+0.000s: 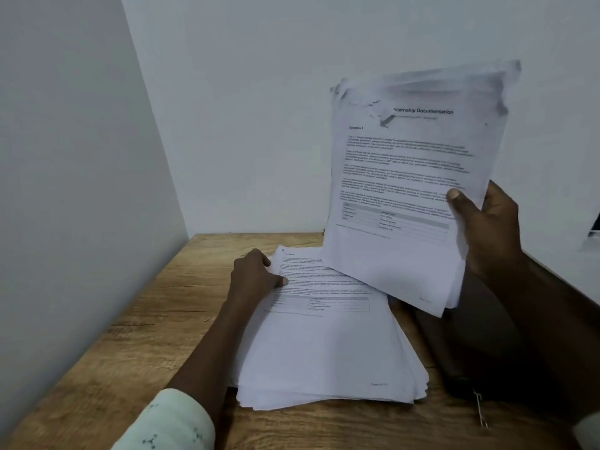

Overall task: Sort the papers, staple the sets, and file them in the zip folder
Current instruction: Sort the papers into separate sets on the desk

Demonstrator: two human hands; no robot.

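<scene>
Pale sleeve [168, 420] nearest; left hand [256, 274] gripping edge of paper stack [324, 345] on wooden surface [130, 319], thumb atop. Right hand [487, 228] holding second sheaf [406, 190] upright above, thumb pinching it against fingers behind.

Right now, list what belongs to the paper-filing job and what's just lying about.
Job: held paper bundle, paper stack, dark folder.
Lying about: dark object at right edge, too cropped to identify; wooden table only carries things.

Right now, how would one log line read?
phase: sorting | right grip: holds raised bundle | left grip: pinches table stack edge | zip folder: beside stack
</scene>
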